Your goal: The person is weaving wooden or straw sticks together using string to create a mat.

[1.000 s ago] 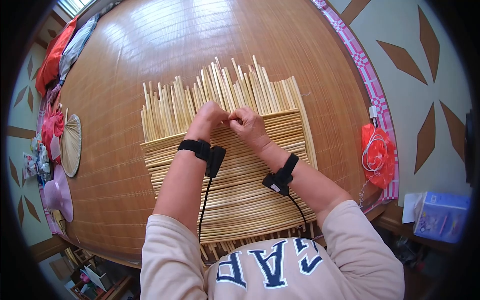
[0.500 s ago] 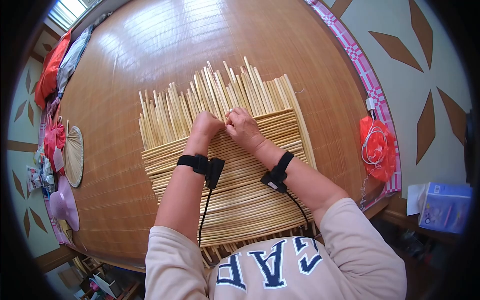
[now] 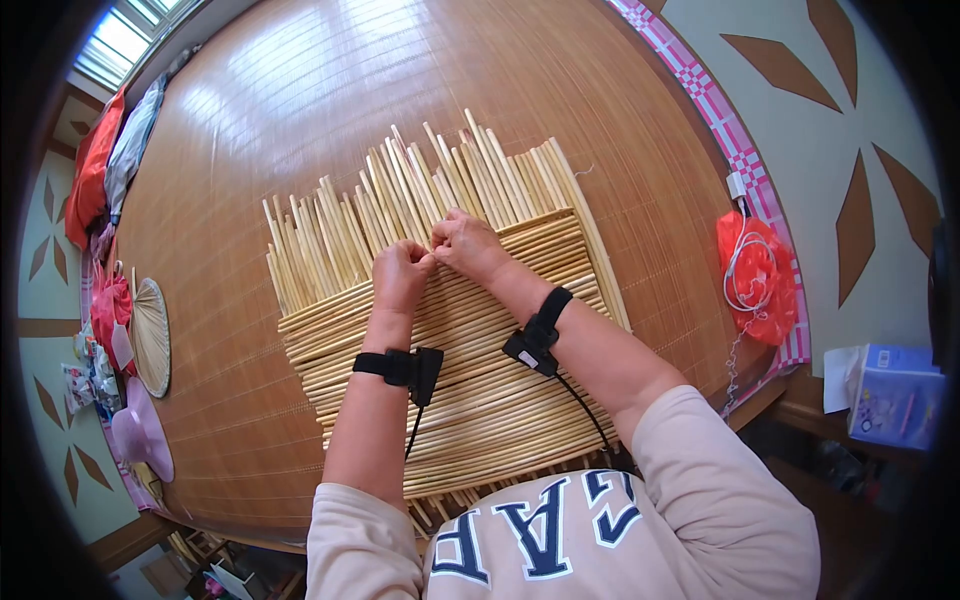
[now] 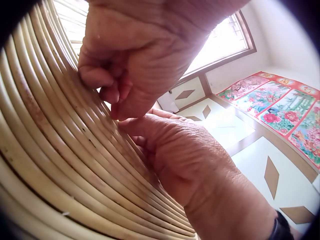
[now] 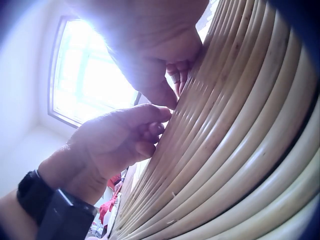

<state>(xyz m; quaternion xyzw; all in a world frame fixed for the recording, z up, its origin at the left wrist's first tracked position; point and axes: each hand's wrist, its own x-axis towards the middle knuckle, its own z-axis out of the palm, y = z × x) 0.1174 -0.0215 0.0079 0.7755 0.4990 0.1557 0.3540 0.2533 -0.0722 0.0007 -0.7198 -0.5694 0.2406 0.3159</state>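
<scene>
A mat of pale, slender sticks point(image 3: 500, 400) lies in front of me, its rods side by side crosswise. Beyond its far edge, a row of similar sticks point(image 3: 395, 185) points away from me, with uneven ends. My left hand point(image 3: 402, 272) and right hand point(image 3: 468, 246) meet at that edge, thumbs and fingertips pinched close together. Between them is what looks like a fine thread, mostly hidden by the fingers. In the left wrist view the right hand point(image 4: 185, 160) has its fingertips right at the rods. The right wrist view shows the left hand point(image 5: 110, 140) with curled fingers.
Everything lies on a wide brown woven bed mat point(image 3: 270, 130). A fan point(image 3: 150, 335) and a lilac hat point(image 3: 145, 430) are at the left edge. On the right are a red plastic bag point(image 3: 760, 285) with a white cable and a blue package point(image 3: 898, 395).
The head view has tilted, so the mat appears rotated. Both hands stay together at about the same spot on its edge; the left hand has turned, showing more of its thumb and fingers.
</scene>
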